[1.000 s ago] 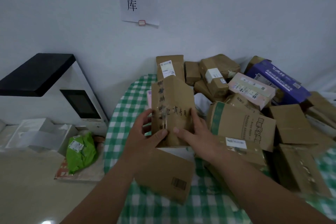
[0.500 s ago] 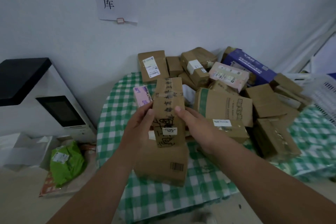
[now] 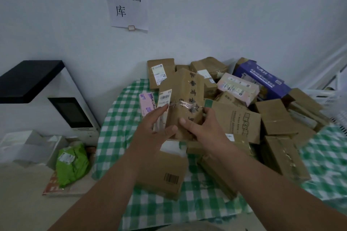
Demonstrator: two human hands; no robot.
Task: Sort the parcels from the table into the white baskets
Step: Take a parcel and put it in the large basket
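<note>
I hold a brown cardboard parcel (image 3: 185, 97) with black characters and clear tape above the table, both hands on its lower end. My left hand (image 3: 152, 129) grips its left side, where a white barcode label (image 3: 165, 98) faces me. My right hand (image 3: 204, 127) grips its right side, thumb across the front. Behind and right of it, several cardboard parcels (image 3: 234, 120) are piled on the green checked tablecloth (image 3: 120, 114). A white basket (image 3: 338, 118) shows at the right edge, partly cut off.
A flat cardboard box (image 3: 165, 172) lies under my wrists. A pink contact-lens box (image 3: 147, 105) lies left of the held parcel. A blue box (image 3: 261, 78) sits at the back. A white machine with a black top (image 3: 47, 103) and a green bag (image 3: 72, 163) are at left.
The parcel has turned in my hands: the barcode label, earlier low on the front, now sits on the upper left side. My view has swung back a little to the left.
</note>
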